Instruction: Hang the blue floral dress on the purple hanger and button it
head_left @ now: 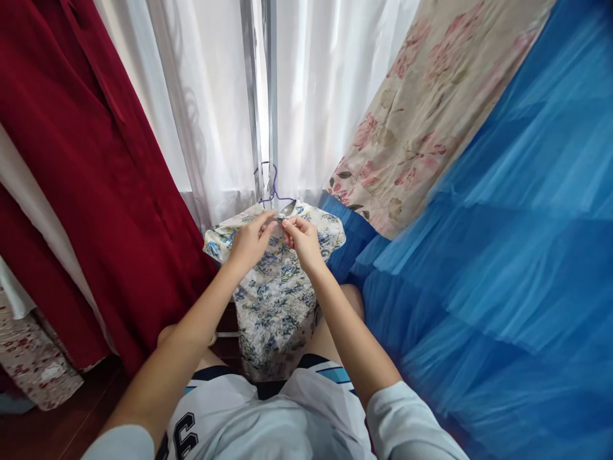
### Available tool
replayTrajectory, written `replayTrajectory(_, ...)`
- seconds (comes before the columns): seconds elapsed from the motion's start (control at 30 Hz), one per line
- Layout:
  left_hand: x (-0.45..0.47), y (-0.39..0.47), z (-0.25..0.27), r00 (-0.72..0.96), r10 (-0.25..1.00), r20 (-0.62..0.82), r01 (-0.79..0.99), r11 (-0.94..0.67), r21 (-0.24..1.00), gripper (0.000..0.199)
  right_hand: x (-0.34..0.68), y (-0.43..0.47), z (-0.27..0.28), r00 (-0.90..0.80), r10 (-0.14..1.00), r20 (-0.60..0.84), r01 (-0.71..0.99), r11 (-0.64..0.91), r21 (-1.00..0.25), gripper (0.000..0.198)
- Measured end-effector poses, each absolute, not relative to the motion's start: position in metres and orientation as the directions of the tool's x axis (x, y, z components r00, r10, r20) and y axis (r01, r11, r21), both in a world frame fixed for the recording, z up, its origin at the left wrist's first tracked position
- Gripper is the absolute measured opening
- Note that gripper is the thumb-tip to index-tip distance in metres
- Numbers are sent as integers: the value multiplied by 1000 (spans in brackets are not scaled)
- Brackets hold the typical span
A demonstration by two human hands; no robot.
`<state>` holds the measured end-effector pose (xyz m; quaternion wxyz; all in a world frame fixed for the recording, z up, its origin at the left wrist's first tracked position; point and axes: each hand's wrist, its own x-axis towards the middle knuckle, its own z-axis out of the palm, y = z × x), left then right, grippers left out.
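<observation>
A short-sleeved dress (275, 294) in white with blue and yellowish flowers hangs on a purple wire hanger (274, 185) in front of me. At the top of its neckline, my right hand (302, 239) pinches the collar edge between thumb and fingers. Just to the left, my left hand (251, 240) is at the same neckline, its index finger stretched toward the right fingertips and its thumb apart below. Between the hands, a small greyish part of the neck opening shows; its detail is too small to make out.
Dark red cloth (110, 172) hangs at the left. White curtains (316, 96) cover the back, with a metal frame (256, 83) between them. On the right hang a beige floral cloth (407, 134) and a blue tulle skirt (498, 255). My knees flank the dress above a dark floor (90, 415).
</observation>
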<state>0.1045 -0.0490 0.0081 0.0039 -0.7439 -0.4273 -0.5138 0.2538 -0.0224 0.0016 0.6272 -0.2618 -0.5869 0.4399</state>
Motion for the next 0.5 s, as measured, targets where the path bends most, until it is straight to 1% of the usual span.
replayTrajectory(0.03, 106, -46, 16, 142, 637, 758, 684, -616, 390, 23, 253, -24, 1, -85, 851, 518, -228, 490, -842, 27)
replayTrajectory(0.1, 114, -47, 23, 145, 623, 769, 746, -579, 329, 22, 251, -24, -2, -92, 838, 538, -196, 514, -835, 29)
replayTrajectory(0.13, 117, -50, 25, 123, 601, 790, 755, -573, 319, 23, 249, -23, -5, -85, 831, 550, -177, 531, -829, 29)
replayTrajectory(0.2, 118, -54, 29, 52, 542, 839, 726, -597, 341, 24, 245, -20, -14, -67, 815, 576, -113, 567, -816, 29)
replayTrajectory(0.3, 92, -45, 40, -143, 468, 872, 607, -655, 450, 25, 242, -17, -31, -66, 824, 563, 33, 566, -824, 26)
replayTrajectory(0.37, 56, -28, 45, -306, 463, 832, 513, -656, 554, 23, 244, -21, -42, -77, 849, 523, 76, 528, -846, 25)
replayTrajectory(0.43, 17, -7, 40, -467, 483, 741, 406, -628, 664, 19, 248, -30, -50, -87, 864, 496, 70, 502, -862, 25)
replayTrajectory(0.47, 0, 1, 32, -567, 503, 652, 313, -601, 736, 18, 250, -36, -54, -91, 866, 491, 60, 497, -866, 25)
replayTrajectory(0.5, -14, 8, 22, -668, 551, 500, 156, -554, 818, 17, 251, -42, -57, -95, 867, 488, 47, 494, -868, 25)
